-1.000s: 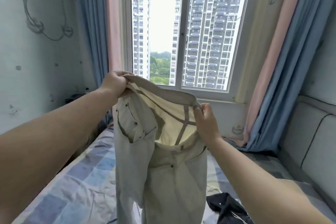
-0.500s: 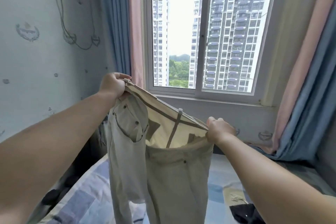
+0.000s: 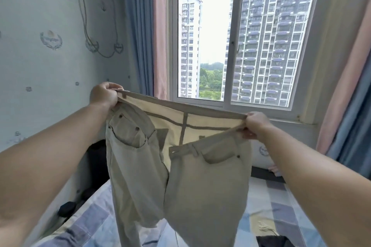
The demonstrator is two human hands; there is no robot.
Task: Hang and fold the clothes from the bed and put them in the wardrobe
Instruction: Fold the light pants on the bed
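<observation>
Beige jeans, just the one pair, hang above the checkered bed, waistband stretched between outstretched left hand and right hand, both gripping it.

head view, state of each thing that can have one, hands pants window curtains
left hand: grip pinched on one end of the waistband
right hand: grip pinched on the other end
beige denim pants: held up, waistband stretched wide, fly open, legs hanging over the checked bed sheet
white-framed sliding window: shut
blue and pink curtains: drawn aside
</observation>
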